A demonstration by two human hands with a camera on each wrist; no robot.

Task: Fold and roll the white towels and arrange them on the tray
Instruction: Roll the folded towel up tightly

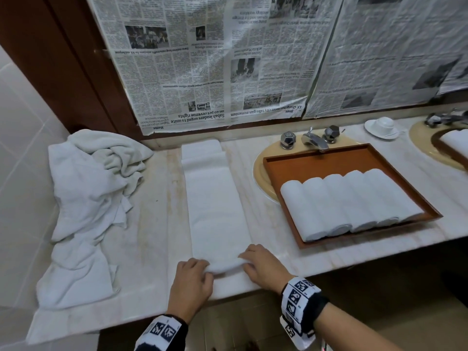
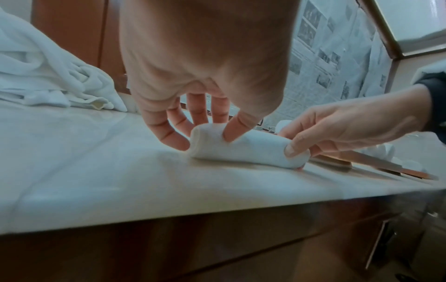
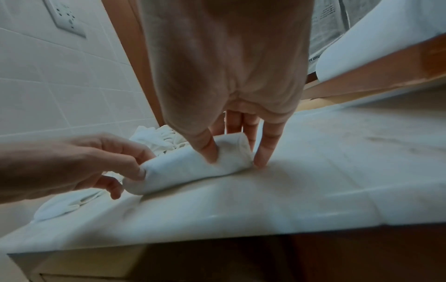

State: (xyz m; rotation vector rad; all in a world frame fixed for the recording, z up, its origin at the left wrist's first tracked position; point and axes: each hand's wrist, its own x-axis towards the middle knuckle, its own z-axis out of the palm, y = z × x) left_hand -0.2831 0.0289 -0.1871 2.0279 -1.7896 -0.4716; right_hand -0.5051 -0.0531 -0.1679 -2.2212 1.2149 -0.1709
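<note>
Hiding towel (image 1: 217, 203) roll's core, hands (image 1: 191, 282), seemingly.

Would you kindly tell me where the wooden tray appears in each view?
Head: wooden tray at right, over the sink, holding five rolled towels.
Left wrist: its edge at right, behind the right hand.
Right wrist: upper right corner.
Shared landmark: marble counter.

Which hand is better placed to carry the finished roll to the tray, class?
Right, probably. The right hand grips the towel end nearer the tray, which lies to its right; the left hand would have to cross over.
</note>
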